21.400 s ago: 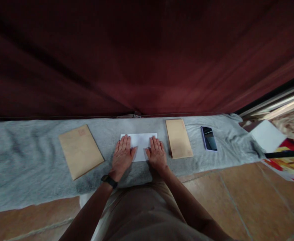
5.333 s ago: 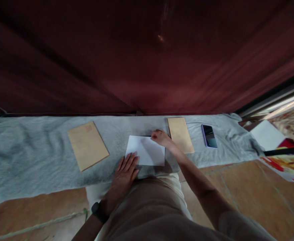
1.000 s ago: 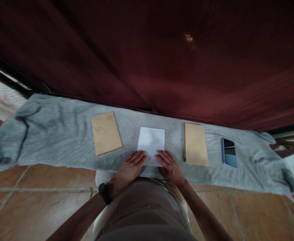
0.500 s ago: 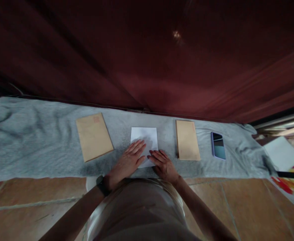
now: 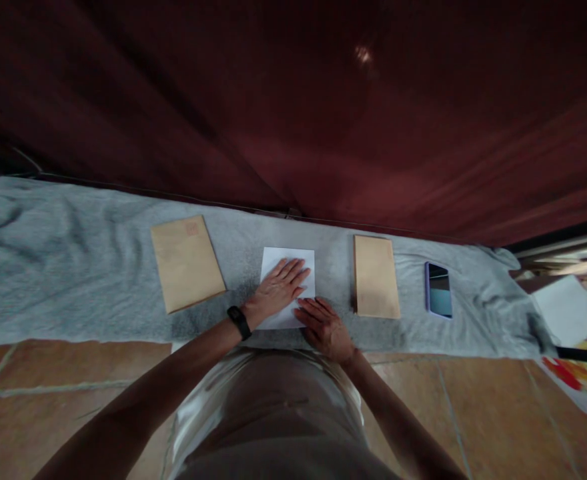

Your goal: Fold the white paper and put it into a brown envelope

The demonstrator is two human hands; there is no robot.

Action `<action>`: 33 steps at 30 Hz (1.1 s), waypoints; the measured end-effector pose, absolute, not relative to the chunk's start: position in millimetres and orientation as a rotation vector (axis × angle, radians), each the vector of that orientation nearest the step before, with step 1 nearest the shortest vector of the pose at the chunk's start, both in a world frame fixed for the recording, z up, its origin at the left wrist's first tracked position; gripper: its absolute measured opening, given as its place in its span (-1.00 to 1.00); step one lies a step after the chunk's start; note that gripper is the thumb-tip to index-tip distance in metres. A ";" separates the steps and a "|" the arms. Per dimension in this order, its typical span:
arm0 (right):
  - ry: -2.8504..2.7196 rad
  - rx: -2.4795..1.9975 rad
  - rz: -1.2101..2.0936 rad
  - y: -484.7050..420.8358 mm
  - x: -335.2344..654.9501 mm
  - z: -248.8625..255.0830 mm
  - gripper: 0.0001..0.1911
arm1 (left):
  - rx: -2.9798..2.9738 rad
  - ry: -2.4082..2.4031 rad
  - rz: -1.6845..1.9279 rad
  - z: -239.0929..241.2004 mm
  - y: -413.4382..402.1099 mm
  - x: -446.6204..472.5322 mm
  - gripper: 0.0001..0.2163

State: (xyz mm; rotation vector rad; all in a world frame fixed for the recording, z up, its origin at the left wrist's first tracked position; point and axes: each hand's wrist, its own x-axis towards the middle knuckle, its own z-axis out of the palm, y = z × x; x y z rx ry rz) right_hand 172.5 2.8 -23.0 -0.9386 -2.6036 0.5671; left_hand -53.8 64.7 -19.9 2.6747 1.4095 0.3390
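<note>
A folded white paper [image 5: 303, 259] lies on a grey towel [image 5: 73, 267] spread over the floor. My left hand [image 5: 277, 289] lies flat on top of the paper, fingers stretched out and pointing up and to the right. My right hand [image 5: 324, 325] rests open at the paper's lower right corner, palm down, fingers on its edge. A black band is on my left wrist. A wide brown envelope [image 5: 186, 261] lies to the left of the paper and a narrow brown envelope [image 5: 375, 276] to the right.
A purple phone [image 5: 438, 289] lies on the towel right of the narrow envelope. A dark red curtain [image 5: 293, 113] hangs behind the towel. White paper [image 5: 568, 308] and a colourful print [image 5: 581, 377] sit at the far right. Tiled floor [image 5: 48, 380] is in front.
My left hand has slid up and across the white paper, from its lower left edge onto its middle. My right hand stays at the lower right corner.
</note>
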 end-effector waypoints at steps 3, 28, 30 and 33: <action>-2.609 -0.929 0.589 4.0 173.3 -25.0 -0.41 | 2.660 1.420 0.328 -20.7 62.3 -52.0 -0.51; -2.247 -1.028 0.736 32.6 172.0 -13.2 -0.72 | 2.007 1.163 0.544 20.7 -3.8 -140.2 -0.54; -2.208 -1.094 0.736 41.0 166.7 -14.0 -0.71 | 1.892 1.320 0.619 14.4 -3.6 -141.5 -0.57; -2.117 -1.199 0.739 52.6 158.6 -19.6 -0.69 | 1.766 1.511 0.757 -0.4 4.5 -133.3 -0.64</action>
